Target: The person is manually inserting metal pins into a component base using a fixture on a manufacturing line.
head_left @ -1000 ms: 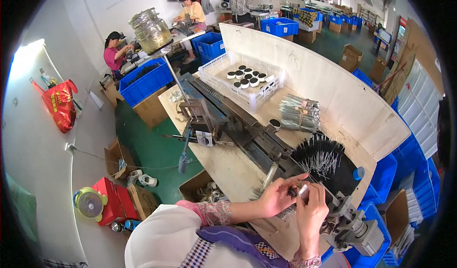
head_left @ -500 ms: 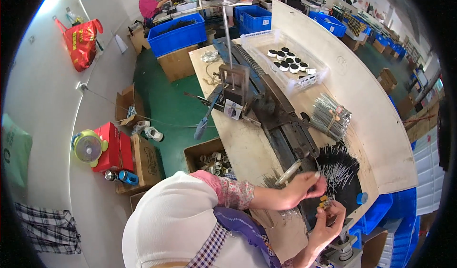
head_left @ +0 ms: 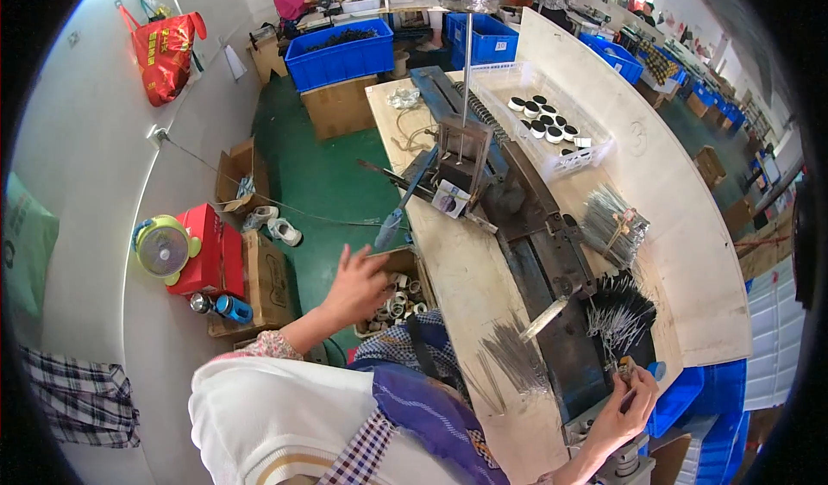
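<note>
Pale wooden bench [head_left: 461, 265], carrying a long dark metal machine [head_left: 539, 226] down its middle.

Hands, two, set well apart. Left hand [head_left: 358, 287]: open, fingers spread, raised off the bench's left side; in view it lies over the edge of a cardboard box [head_left: 421, 285] of pale rings [head_left: 398, 306]. Right hand [head_left: 630, 406]: fingers closed on a small yellowish piece [head_left: 626, 366], at the near end of the bench, just beside a pile of thin metal rods [head_left: 614, 323]. Exact form of the piece: too small to tell. Contact between piece and rods: cannot tell.

Rods, further lots: one tied bundle [head_left: 614, 224], right of the machine; one loose spread [head_left: 515, 356], left of it, near a pale handle [head_left: 545, 318]. Black mass [head_left: 642, 347], beneath and around the piled rods; material unclear. Blue cap [head_left: 658, 370], round, just beyond the right hand's fingers.

White plastic crate [head_left: 580, 162], lattice-sided, toward the far end of the bench; inside, a group of white discs [head_left: 553, 135] with black tops. Pale upright board [head_left: 638, 140], along the bench's right side.

Floor, green; left of the bench: white shoes [head_left: 285, 232], a red box [head_left: 226, 256], a small fan [head_left: 164, 252] with a yellow-green rim, a blue bottle [head_left: 234, 310].
</note>
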### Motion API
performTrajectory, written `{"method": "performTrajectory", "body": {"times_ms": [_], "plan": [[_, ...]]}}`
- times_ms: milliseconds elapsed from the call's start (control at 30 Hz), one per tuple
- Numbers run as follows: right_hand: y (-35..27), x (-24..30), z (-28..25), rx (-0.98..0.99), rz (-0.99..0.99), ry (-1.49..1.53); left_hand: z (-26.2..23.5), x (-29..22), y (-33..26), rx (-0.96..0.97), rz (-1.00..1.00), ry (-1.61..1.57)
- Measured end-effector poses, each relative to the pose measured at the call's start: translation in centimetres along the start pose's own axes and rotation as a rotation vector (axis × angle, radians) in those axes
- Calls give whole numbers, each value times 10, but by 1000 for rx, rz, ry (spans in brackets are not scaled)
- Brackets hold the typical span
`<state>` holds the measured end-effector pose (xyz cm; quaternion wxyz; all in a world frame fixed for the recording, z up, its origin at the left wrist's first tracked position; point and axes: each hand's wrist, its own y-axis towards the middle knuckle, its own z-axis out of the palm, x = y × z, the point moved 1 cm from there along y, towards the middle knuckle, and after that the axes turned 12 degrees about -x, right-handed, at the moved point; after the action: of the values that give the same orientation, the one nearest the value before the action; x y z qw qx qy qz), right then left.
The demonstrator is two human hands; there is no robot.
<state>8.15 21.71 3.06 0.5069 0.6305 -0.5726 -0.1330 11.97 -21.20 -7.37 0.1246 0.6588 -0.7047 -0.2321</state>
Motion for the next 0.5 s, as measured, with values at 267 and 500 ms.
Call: {"method": "performTrajectory", "body": {"times_ms": [267,500], "plan": [[4,14,13,62,338,43,51,21,63,-274,-174,319],[-12,-14,-19,-131,841,320,50,127,75,-131,-487,185]]}}
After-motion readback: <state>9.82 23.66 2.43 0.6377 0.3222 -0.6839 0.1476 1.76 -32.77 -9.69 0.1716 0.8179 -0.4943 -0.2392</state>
